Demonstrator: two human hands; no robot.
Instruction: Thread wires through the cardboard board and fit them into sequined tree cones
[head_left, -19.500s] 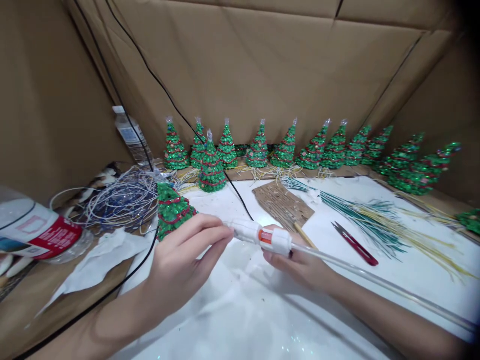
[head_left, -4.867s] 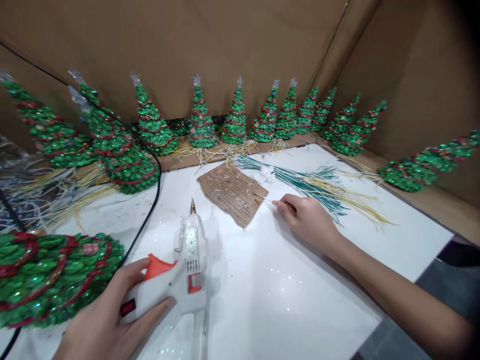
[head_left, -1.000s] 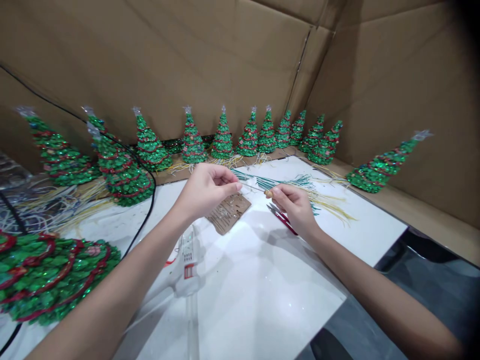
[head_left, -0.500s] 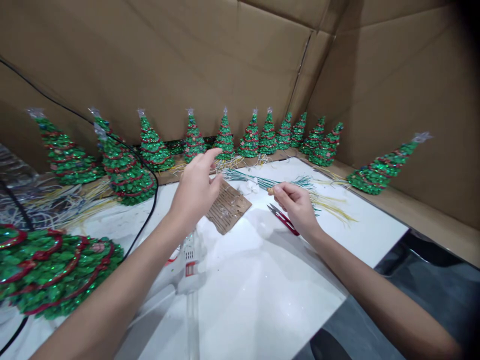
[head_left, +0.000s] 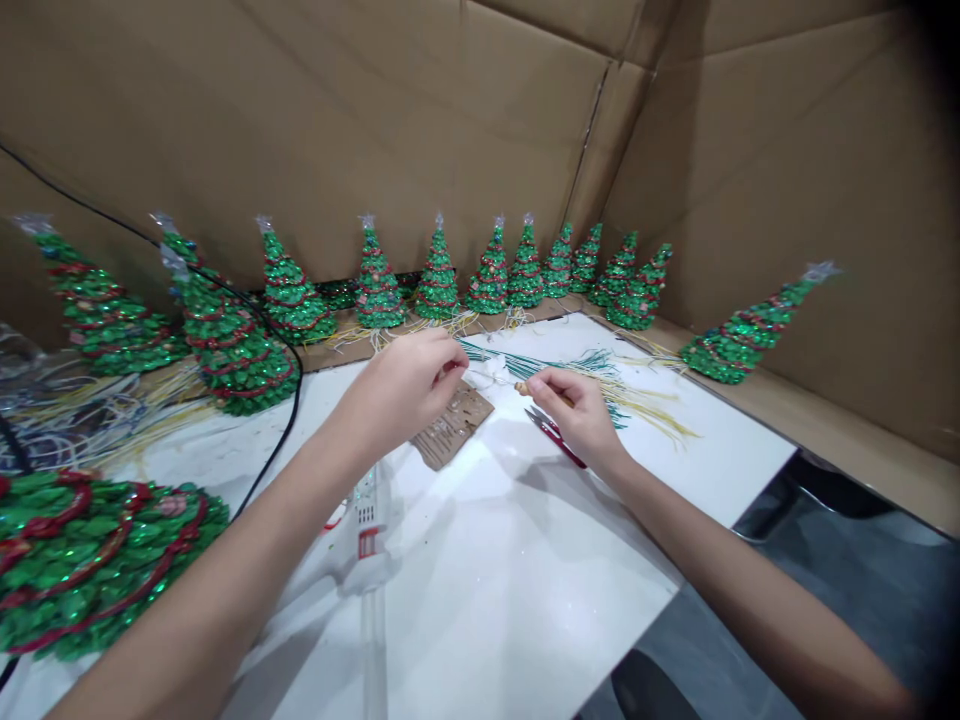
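Observation:
My right hand (head_left: 574, 410) pinches a small tan piece (head_left: 523, 388) over the white board (head_left: 480, 560). Beneath that hand lie red-handled snips (head_left: 555, 437) with the blades pointing up and left. My left hand (head_left: 420, 385) is closed above a piece of brown cardboard (head_left: 454, 428); whatever is between its fingertips is too small to make out. White scraps (head_left: 493, 369) lie between the hands. Behind my right hand, green strands (head_left: 517, 360) and yellow strands (head_left: 660, 410) are spread out. A clear glue gun (head_left: 367, 540) with a glue stick lies below my left forearm.
Green trees with red garlands (head_left: 379, 285) line the cardboard wall (head_left: 337, 120). One larger tree (head_left: 97, 560) is near at the left, another (head_left: 750, 335) leans at the right. A black cable (head_left: 292, 410) crosses the left side, near tangled white and yellow strands (head_left: 112, 410).
My left hand has come down toward the middle, and its spread fingers have closed together. My right hand still holds the tan piece. The whole view has shifted slightly.

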